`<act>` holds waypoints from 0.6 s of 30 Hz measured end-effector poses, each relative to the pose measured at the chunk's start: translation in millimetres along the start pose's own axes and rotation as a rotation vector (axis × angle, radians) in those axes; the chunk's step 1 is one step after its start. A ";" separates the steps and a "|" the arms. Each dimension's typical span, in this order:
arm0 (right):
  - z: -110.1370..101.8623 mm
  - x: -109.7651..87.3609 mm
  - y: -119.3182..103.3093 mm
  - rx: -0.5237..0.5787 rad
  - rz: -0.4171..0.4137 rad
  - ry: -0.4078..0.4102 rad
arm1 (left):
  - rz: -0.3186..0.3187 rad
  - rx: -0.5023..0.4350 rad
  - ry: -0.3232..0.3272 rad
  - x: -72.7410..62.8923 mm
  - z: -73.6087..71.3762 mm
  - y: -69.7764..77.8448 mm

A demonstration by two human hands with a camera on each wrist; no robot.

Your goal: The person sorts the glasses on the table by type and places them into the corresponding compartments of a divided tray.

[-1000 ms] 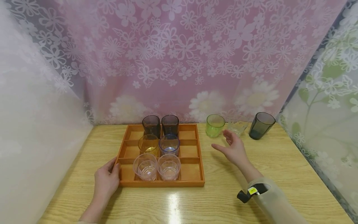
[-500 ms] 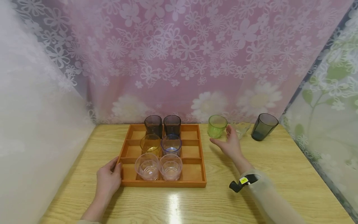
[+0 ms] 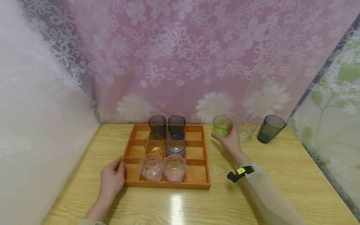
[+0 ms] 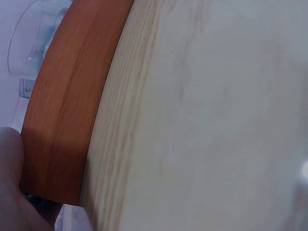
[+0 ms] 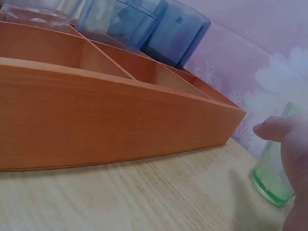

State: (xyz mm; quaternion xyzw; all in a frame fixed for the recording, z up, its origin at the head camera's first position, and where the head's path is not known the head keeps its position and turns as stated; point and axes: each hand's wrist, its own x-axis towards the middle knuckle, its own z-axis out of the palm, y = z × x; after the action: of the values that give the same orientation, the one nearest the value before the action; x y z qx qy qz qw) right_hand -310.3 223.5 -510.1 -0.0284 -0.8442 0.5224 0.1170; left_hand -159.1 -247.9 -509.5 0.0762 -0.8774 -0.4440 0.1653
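Observation:
My right hand (image 3: pixel 231 142) grips a green glass (image 3: pixel 222 125) near the table's back edge, thumb at its front left, fingers on its right side. In the right wrist view the thumb lies across the green glass (image 5: pixel 274 178); whether its base touches the table I cannot tell. My left hand (image 3: pixel 112 178) holds the left wall of a wooden compartment tray (image 3: pixel 168 185), its thumb against that wall; part of the fingers is hidden. Standing in the tray are two dark glasses (image 3: pixel 157 125), a yellow glass (image 3: pixel 154 145), a blue-rimmed glass (image 3: pixel 175 145) and two clear glasses (image 3: pixel 151 167).
Right of the green glass stands a clear glass (image 3: pixel 246 131), partly behind my right hand. A dark grey glass (image 3: pixel 270 128) is farther right. A pink floral curtain (image 3: pixel 180 62) hangs along the back edge of the wooden table (image 3: pixel 157 206).
My right hand has moved left and closed round the green glass from an open pose beside it. My left hand stays on the tray. The whole view has shifted slightly.

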 end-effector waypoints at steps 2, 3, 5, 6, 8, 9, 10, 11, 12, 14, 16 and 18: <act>3.2 4.1 0.6 0.021 0.007 0.013 | -0.002 -0.002 -0.001 0.1 -1.0 0.7; 4.8 5.7 0.6 0.034 0.014 0.022 | -0.004 -0.005 -0.002 0.2 -1.4 1.1; 5.8 6.7 0.8 0.056 0.024 0.039 | -0.006 -0.012 -0.011 -0.1 -1.3 2.9; 6.1 7.1 0.8 0.066 0.030 0.045 | -0.009 -0.015 -0.016 -0.4 -1.3 3.7; 6.9 7.9 0.1 0.076 0.040 0.059 | -0.016 -0.022 -0.024 -1.0 -1.3 4.9; 7.2 8.6 -0.3 0.079 0.038 0.066 | -0.018 -0.025 -0.025 -0.9 -0.9 5.2; 7.6 9.3 -0.8 0.080 0.034 0.072 | -0.019 -0.026 -0.025 -0.9 -0.8 5.2; 7.9 10.1 -1.4 0.078 0.029 0.078 | -0.022 -0.025 -0.025 -0.9 -0.6 4.7; 8.2 10.6 -2.2 0.076 0.023 0.082 | -0.021 -0.024 -0.024 -0.7 -0.4 4.2; 8.6 11.2 -4.8 0.082 0.005 0.084 | -0.018 -0.020 -0.016 -0.2 -0.4 3.3; 8.6 10.9 -7.6 0.090 -0.011 0.075 | -0.013 -0.013 -0.011 -0.1 -1.3 2.9; 8.3 10.6 -10.3 0.109 -0.026 0.062 | -0.007 -0.010 -0.002 0.5 -2.1 2.9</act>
State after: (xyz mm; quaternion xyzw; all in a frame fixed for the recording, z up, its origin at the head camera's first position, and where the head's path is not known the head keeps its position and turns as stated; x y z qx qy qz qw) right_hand -321.7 213.4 -502.7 -0.0271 -0.8108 0.5648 0.1511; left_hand -158.8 -247.9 -505.8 0.0780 -0.8750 -0.4491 0.1630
